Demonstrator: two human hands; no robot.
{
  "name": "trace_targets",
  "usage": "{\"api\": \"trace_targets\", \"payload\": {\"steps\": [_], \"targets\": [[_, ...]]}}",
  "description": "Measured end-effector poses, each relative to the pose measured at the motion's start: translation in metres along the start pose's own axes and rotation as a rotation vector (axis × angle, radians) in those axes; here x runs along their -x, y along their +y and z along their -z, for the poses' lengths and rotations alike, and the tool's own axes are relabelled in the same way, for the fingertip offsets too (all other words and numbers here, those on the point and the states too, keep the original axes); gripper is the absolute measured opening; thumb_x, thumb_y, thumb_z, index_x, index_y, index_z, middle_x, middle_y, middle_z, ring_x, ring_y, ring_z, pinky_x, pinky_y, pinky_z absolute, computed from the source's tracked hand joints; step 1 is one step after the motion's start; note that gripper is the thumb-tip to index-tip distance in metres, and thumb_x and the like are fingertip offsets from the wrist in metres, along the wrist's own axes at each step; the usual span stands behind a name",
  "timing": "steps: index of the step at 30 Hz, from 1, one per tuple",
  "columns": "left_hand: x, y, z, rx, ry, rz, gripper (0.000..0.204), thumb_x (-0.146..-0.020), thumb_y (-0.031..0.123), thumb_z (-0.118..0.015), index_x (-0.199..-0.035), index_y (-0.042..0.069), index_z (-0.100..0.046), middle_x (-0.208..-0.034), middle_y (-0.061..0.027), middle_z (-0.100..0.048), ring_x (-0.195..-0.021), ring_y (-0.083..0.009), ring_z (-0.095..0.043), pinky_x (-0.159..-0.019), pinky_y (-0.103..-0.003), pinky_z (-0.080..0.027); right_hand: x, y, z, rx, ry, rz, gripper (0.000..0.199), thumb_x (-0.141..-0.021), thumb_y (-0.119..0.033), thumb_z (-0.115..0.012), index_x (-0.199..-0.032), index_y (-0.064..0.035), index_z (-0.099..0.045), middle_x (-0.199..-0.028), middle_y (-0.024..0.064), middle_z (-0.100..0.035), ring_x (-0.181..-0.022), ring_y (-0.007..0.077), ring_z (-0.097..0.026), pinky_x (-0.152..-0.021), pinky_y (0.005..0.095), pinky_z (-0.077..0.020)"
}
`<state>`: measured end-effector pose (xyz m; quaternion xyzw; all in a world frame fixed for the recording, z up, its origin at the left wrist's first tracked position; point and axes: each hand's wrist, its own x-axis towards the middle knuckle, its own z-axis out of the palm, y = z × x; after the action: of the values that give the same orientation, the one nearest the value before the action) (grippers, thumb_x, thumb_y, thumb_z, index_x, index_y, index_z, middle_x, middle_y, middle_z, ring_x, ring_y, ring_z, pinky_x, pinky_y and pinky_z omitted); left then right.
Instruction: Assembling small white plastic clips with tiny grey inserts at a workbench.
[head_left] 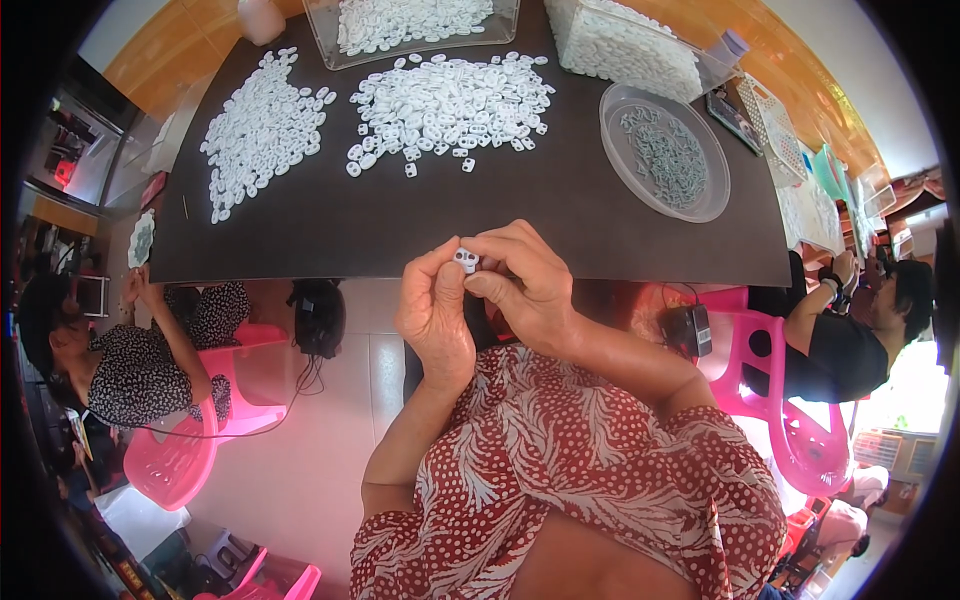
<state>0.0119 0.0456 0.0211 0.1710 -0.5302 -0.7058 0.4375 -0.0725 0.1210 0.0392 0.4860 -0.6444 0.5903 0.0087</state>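
Dark brown desk [540, 215] heavy with loose white parts, one piece in hand

Along the near edge, about midway between the corners, a small white plastic piece with two dark holes [467, 257] is held between both hands. The left hand [437, 315] pinches it between thumb and bent forefinger; the right hand [530, 275] closes on it from the other side, fingertips meeting around it with almost no gap.

Work seems to be at a single piece, and much appears to be left. A tapering heap of small white oval parts [265, 135] lies toward the left edge, and a broad heap of similar white two-holed parts [450, 100] toward the far edge. Which of these, if either, is finished cannot be told.

At the far edge, a clear rectangular plastic tray [507, 22] is well filled with white parts. Near the far right corner, a clear deep plastic box [714, 70] holds many more, banked toward its left. By the right edge, a round shallow clear plastic dish [716, 160] carries a loose layer of small grey pin-like pieces [665, 155], with bare bottom showing around them.
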Motion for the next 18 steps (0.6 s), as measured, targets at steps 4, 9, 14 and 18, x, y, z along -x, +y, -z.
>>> {"api": "trace_targets", "payload": {"steps": [4, 9, 14, 18], "targets": [[0.002, 0.001, 0.002, -0.034, -0.006, -0.025, 0.02, -0.093, 0.01, -0.055, -0.106, -0.005, -0.059, -0.098, -0.0057, -0.06, -0.087, -0.0094, -0.055, -0.08, -0.023, -0.045, 0.001, 0.0, -0.003, -0.032, 0.024, -0.009, 0.032, -0.075, 0.003, -0.067, -0.106, 0.0025, -0.061, -0.092, 0.0107, -0.06, -0.072, 0.0142, -0.053, -0.06, 0.0257, -0.0452], [0.006, 0.007, 0.0, -0.016, -0.005, -0.092, 0.02, -0.093, 0.01, -0.055, -0.106, -0.005, -0.059, -0.1, -0.0058, -0.059, -0.088, -0.0096, -0.055, -0.08, -0.023, -0.046, 0.003, -0.005, -0.003, -0.038, 0.017, 0.015, 0.028, -0.076, 0.003, -0.066, -0.104, 0.0026, -0.06, -0.091, 0.0105, -0.061, -0.07, 0.0152, -0.053, -0.059, 0.0257, -0.0449], [0.007, 0.005, 0.001, -0.045, -0.01, -0.062, 0.022, -0.094, 0.012, -0.055, -0.107, -0.005, -0.059, -0.097, -0.0044, -0.058, -0.088, -0.0097, -0.054, -0.081, -0.023, -0.045, 0.002, 0.002, -0.003, -0.003, 0.034, 0.093, 0.026, -0.076, 0.002, -0.067, -0.101, 0.003, -0.06, -0.09, 0.0115, -0.061, -0.07, 0.0178, -0.054, -0.059, 0.0273, -0.0453], [0.007, -0.003, 0.0, -0.044, -0.026, -0.143, 0.022, -0.094, 0.013, -0.053, -0.107, -0.004, -0.058, -0.093, -0.0032, -0.056, -0.086, -0.0088, -0.052, -0.078, -0.023, -0.044, -0.002, 0.003, -0.003, 0.096, 0.082, 0.267, 0.026, -0.076, -0.001, -0.068, -0.1, 0.0046, -0.059, -0.089, 0.014, -0.061, -0.071, 0.0236, -0.056, -0.059, 0.0307, -0.0459]]}}
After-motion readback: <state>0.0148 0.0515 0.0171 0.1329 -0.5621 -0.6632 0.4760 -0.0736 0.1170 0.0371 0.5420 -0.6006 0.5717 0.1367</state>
